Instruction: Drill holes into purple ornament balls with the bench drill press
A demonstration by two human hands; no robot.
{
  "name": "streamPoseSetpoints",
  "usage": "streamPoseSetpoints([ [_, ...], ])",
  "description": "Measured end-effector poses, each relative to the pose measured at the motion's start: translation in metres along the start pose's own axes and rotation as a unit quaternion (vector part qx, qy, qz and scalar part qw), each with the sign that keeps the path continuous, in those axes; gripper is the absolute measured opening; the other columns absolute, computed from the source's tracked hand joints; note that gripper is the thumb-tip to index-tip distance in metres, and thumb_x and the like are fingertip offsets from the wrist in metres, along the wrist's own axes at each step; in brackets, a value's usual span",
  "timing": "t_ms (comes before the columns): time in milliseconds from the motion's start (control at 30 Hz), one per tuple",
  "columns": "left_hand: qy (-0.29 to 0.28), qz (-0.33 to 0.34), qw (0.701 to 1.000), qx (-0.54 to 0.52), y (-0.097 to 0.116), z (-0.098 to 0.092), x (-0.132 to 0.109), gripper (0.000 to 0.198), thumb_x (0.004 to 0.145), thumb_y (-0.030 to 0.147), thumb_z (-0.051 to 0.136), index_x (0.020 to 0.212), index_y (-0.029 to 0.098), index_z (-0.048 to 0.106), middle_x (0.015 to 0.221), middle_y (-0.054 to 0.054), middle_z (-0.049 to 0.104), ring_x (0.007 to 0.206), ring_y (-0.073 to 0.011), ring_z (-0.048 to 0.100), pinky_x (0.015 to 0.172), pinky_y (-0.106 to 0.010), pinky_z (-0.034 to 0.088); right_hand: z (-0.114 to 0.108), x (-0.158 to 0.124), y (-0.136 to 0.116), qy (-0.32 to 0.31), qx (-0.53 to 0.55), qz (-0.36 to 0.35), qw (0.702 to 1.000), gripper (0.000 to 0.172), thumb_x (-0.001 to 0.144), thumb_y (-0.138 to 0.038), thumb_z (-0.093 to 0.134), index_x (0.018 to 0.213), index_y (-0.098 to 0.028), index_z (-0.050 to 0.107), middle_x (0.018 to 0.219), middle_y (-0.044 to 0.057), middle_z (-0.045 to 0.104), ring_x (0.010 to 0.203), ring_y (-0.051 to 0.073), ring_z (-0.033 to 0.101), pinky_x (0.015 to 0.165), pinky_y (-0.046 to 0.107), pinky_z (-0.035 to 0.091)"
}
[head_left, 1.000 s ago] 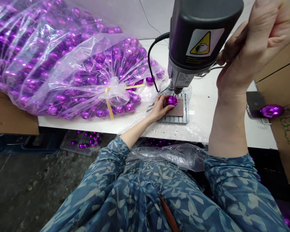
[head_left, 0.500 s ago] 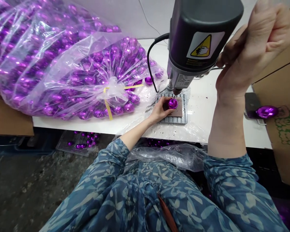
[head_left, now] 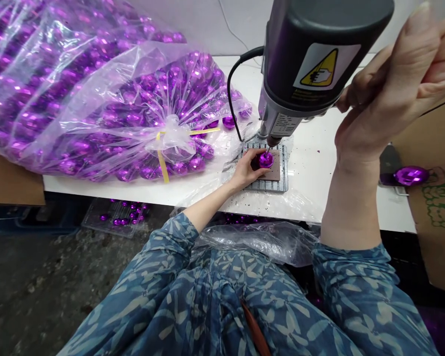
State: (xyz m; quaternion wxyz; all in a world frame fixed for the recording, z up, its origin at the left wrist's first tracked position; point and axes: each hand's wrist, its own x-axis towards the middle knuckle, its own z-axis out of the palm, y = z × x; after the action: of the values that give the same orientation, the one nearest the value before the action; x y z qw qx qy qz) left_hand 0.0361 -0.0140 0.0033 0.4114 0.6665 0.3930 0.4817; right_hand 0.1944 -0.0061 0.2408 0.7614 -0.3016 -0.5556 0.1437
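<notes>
1. A pale wall (head_left: 193, 24) rises behind the bench, with a thin white cable (head_left: 230, 24) running down it.
2. A white table (head_left: 311, 198) stands along that wall, its top dotted with dark specks.
3. Brown cardboard (head_left: 11, 190) sticks out from under the table's left end, and a sheet of cardboard (head_left: 437, 252) printed in green stands at the right.
4. The floor (head_left: 33, 282) is dark, worn concrete.
5. A dark blue crate (head_left: 40, 220) sits low beneath the table.
6. The light is soft and even.
</notes>
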Motion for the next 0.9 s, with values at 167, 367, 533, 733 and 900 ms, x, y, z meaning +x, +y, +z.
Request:
streamPoseSetpoints([
  [167, 0.008, -0.016, 1.000, -0.011, -0.002, 0.002, -0.001, 0.066, 0.078, 0.048, 0.100, 0.133, 0.025, 0.071, 0.132, -0.013, 0.075, 0.129, -0.0357, 0.069, 0.119, -0.060, 0.053, 0.000, -0.009, 0.000, 0.015, 0.024, -0.016, 0.999, 0.075, 0.078, -0.081, 0.063, 0.070, -0.018, 0.022, 0.049, -0.008, 0.029, 0.040, 0.001, 0.030, 0.044, 0.023, 0.021],
  [367, 0.002, -0.019, 1.000, -0.007, 0.003, 0.001, -0.002, 0.065, 0.080, 0.048, 0.099, 0.133, 0.024, 0.070, 0.133, -0.014, 0.075, 0.129, -0.0365, 0.069, 0.120, -0.063, 0.052, -0.008, -0.031, 0.017, 0.082, -0.004, -0.079, 0.993, 0.074, 0.092, -0.078, 0.062, 0.069, -0.016, 0.029, 0.052, -0.006, 0.009, 0.042, 0.000, 0.025, 0.047, 0.020, 0.022],
  [533, 0.002, -0.023, 1.000, -0.012, 0.000, 0.001, -0.001, 0.065, 0.079, 0.048, 0.100, 0.132, 0.025, 0.070, 0.134, -0.013, 0.074, 0.132, -0.0372, 0.068, 0.120, -0.062, 0.052, -0.014, -0.044, 0.030, 0.117, -0.014, -0.098, 0.988, 0.074, 0.097, -0.073, 0.062, 0.070, -0.017, 0.022, 0.055, -0.004, 0.004, 0.043, 0.004, 0.024, 0.045, 0.024, 0.024],
  [733, 0.003, -0.021, 1.000, -0.013, 0.000, 0.002, -0.001, 0.063, 0.079, 0.042, 0.100, 0.132, 0.025, 0.071, 0.134, -0.013, 0.075, 0.132, -0.0369, 0.069, 0.124, -0.064, 0.050, -0.020, -0.051, 0.037, 0.121, -0.003, -0.096, 0.988, 0.077, 0.096, -0.072, 0.065, 0.075, -0.019, 0.013, 0.056, -0.005, 0.001, 0.044, 0.005, 0.020, 0.044, 0.025, 0.028],
  [900, 0.001, -0.023, 1.000, -0.010, 0.003, 0.001, -0.001, 0.064, 0.079, 0.044, 0.101, 0.132, 0.025, 0.071, 0.135, -0.013, 0.075, 0.132, -0.0375, 0.070, 0.126, -0.065, 0.049, -0.028, -0.057, 0.051, 0.125, -0.006, -0.101, 0.987, 0.075, 0.095, -0.072, 0.064, 0.076, -0.019, 0.015, 0.056, -0.007, 0.000, 0.045, 0.001, 0.013, 0.046, 0.021, 0.028],
])
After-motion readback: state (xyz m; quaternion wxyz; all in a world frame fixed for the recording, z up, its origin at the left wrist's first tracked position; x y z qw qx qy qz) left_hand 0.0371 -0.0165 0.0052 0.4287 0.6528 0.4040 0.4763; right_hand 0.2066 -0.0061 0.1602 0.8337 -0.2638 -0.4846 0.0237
